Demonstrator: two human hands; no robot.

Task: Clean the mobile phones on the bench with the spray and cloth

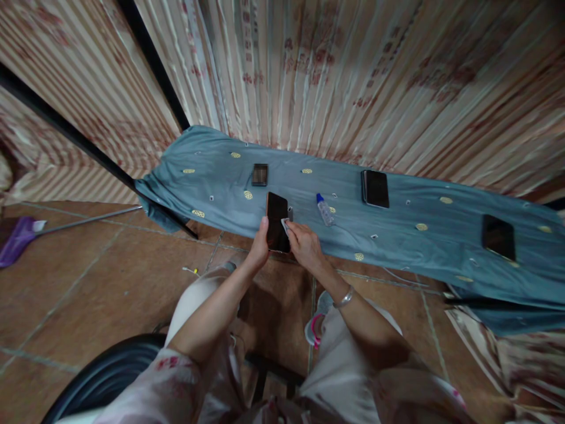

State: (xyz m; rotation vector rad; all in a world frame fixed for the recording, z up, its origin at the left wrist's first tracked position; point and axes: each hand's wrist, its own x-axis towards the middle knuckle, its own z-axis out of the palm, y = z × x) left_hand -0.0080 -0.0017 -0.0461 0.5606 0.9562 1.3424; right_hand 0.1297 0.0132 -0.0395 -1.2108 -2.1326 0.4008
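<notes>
My left hand [258,247] grips a dark phone [276,221] by its left edge, holding it up over the near edge of a table draped in a blue-grey cloth [397,235]. My right hand [304,242] presses a small white wipe [285,225] against the phone's right side; a silver bracelet is on that wrist. A small clear bottle with a blue cap [325,209] lies on the cloth just right of the phone.
A tablet-like dark device [375,188], another dark phone [498,237] and a small dark object [260,174] lie on the cloth. Striped curtains hang behind. A purple broom [20,238] lies on the tiled floor at left. A dark chair edge [106,377] is below.
</notes>
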